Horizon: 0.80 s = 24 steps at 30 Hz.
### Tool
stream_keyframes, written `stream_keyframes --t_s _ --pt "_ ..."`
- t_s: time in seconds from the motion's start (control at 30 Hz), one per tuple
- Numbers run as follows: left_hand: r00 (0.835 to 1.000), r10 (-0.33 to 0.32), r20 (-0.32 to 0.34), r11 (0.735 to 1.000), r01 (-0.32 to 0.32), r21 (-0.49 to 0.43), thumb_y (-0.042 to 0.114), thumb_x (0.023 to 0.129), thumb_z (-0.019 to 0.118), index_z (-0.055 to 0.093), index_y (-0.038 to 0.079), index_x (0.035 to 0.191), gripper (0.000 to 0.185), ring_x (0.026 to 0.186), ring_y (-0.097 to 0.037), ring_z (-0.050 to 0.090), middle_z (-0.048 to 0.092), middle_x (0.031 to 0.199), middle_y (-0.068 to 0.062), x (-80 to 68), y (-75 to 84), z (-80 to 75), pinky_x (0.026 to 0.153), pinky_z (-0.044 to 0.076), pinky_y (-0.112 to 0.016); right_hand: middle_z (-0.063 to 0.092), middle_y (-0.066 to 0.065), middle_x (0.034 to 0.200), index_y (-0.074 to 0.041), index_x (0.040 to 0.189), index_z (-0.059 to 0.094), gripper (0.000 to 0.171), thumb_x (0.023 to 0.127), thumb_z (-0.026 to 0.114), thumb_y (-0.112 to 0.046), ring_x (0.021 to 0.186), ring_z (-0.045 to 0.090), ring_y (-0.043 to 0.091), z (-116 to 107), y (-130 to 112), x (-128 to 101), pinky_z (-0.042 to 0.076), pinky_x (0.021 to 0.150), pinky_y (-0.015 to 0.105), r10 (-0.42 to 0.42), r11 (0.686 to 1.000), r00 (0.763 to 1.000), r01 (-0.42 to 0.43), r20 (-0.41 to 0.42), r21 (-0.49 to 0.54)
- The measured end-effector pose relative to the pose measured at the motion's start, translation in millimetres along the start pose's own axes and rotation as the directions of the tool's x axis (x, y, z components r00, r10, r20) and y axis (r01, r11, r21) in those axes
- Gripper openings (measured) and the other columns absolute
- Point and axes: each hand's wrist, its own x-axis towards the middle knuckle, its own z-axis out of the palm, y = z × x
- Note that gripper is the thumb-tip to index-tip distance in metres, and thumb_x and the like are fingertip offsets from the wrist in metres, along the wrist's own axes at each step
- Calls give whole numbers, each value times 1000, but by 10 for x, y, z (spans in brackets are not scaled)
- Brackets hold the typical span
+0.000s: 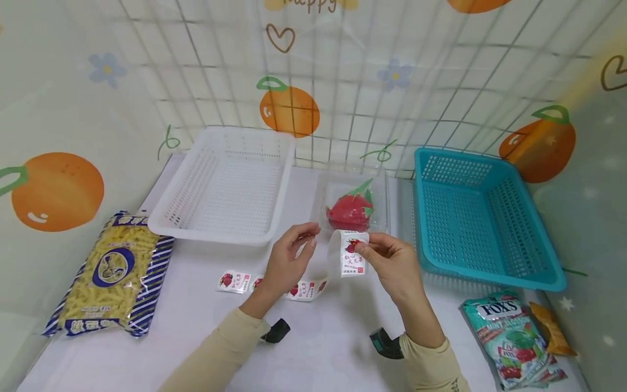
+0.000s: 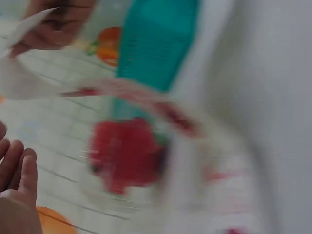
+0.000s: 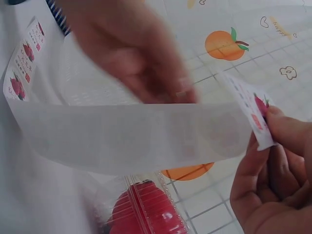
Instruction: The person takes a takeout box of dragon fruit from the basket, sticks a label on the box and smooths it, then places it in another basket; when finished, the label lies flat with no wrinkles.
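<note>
My right hand [image 1: 363,249] pinches a white dragon-fruit label [image 1: 354,255] by its edge, held up in front of me. A translucent backing strip [image 3: 131,134] curves from the label down to a row of matching stickers [image 1: 274,286] lying on the table. My left hand [image 1: 306,238] hovers just left of the label with thumb and fingers loosely curved; I see nothing between them. Behind the hands a clear clamshell box holds a red dragon fruit [image 1: 350,210]. In the right wrist view the thumb and fingers [image 3: 280,122] clamp the label's corner.
A white basket [image 1: 161,223] stands at the back left and a teal basket [image 1: 490,280] at the right. A pasta bag [image 1: 115,275] lies at the left. A Fox's candy bag [image 1: 514,340] and an orange packet [image 1: 551,329] lie at the front right.
</note>
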Motion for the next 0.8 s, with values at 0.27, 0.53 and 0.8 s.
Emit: stream_keyframes --t_s 0.27,0.53,0.8 --pt "978 111 174 978 -139 157 1 94 70 69 5 124 31 110 -26 67 70 119 -10 336 383 15 102 56 -36 76 -9 85 2 112 76 28 90 79 -15 84 69 8 1 -23 -7 57 77 21 -28 999 999 27 40 30" --pt "988 64 143 985 -86 152 -8 92 61 80 8 104 28 91 -13 70 77 101 -6 372 425 221 84 61 -26 77 -1 87 1 109 77 25 89 80 -13 81 68 8 55 -28 -16 56 72 21 -50 998 999 49 10 33" --pt "997 25 78 990 -35 138 -8 92 62 81 7 102 27 89 -13 70 78 100 -7 352 372 289 80 60 -23 71 14 93 -2 105 69 26 86 83 -13 80 64 9 100 -6 -29 55 72 16 -190 978 975 178 -113 -107"
